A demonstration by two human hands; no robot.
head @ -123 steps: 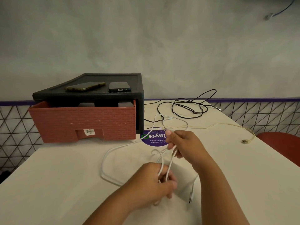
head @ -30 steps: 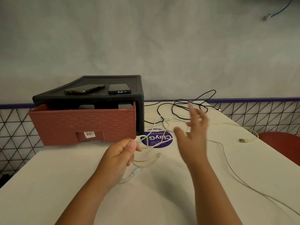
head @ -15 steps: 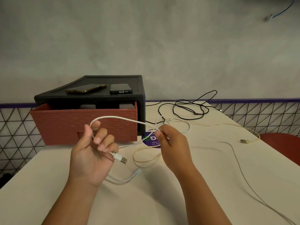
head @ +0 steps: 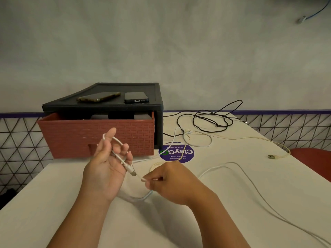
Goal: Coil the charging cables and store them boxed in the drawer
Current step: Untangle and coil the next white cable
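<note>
The left hand [head: 105, 169] is held palm-up above the table [head: 53, 203], its fingers curled round a loop of the white cable [head: 117, 140], whose USB plug [head: 132, 173] pokes out below the little finger. Just right of that plug, the right hand [head: 170, 183] pinches a strand of the same cable between thumb and forefinger, and another bend of it sags to the tabletop under the knuckles. Just beyond the left fingertips stands the red drawer [head: 100, 138], pulled out of its black cabinet [head: 159, 126], top edge open, grey boxes [head: 99, 116] showing inside. A broad stretch of tabletop lies between the left hand and the table's slanting left edge. Right of the right hand a long pale cable [head: 259, 199] crosses the table toward the near corner. Farther out beyond it lie a cream cable [head: 241, 138] and a tangled black cable [head: 211, 122] near the far edge.
</note>
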